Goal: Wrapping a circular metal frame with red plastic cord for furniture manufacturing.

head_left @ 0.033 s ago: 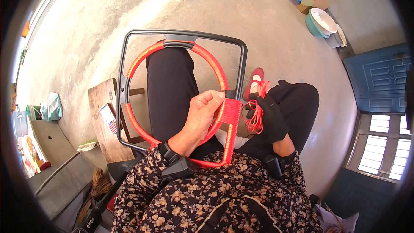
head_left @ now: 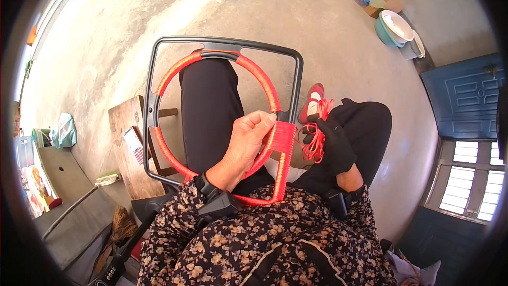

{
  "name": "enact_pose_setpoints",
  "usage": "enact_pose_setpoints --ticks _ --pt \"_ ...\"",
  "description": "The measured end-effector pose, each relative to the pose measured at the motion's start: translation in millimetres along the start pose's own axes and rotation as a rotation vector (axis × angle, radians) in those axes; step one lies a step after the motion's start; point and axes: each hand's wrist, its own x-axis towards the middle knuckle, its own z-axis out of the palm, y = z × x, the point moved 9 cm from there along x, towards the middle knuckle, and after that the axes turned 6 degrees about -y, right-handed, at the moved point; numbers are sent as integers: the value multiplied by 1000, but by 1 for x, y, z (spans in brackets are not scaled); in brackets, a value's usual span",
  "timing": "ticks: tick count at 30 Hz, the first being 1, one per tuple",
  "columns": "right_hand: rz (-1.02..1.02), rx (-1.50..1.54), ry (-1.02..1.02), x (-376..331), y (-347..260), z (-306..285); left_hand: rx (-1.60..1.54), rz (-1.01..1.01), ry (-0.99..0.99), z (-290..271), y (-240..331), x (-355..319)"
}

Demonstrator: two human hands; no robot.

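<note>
Across my lap rests a black frame (head_left: 300, 82) with a squarish outer bar and a round inner ring (head_left: 258, 78). Shiny red cord is wound tightly over most of the ring, and a flat red band of windings (head_left: 284, 136) joins ring and outer bar on the right. My bare left hand (head_left: 244, 140) pinches thumb and finger together at the upper left edge of that band; any strand between the fingertips is hidden. To its right, my right hand (head_left: 334, 145), in a black glove, is closed around a looped bundle of red cord (head_left: 316, 145).
A wooden stool (head_left: 124, 148) stands at my left with a phone-like item (head_left: 133, 144) on it. A broom (head_left: 123, 225) lies at lower left. Basins (head_left: 394, 27) and a cardboard box (head_left: 390, 1) sit by the far right wall, near a blue door (head_left: 465, 95).
My gloved right hand and the cord bundle have shifted very slightly to the right. My left hand and the frame look unmoved.
</note>
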Motion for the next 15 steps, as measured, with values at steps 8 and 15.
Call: enact_pose_setpoints --ticks 8,15 --pt "-182 -373 -52 8 -31 -16 -38 9 -55 -4 -11 -12" --pt "-748 -1396 289 -28 -107 26 -124 -34 -93 6 -7 -8"
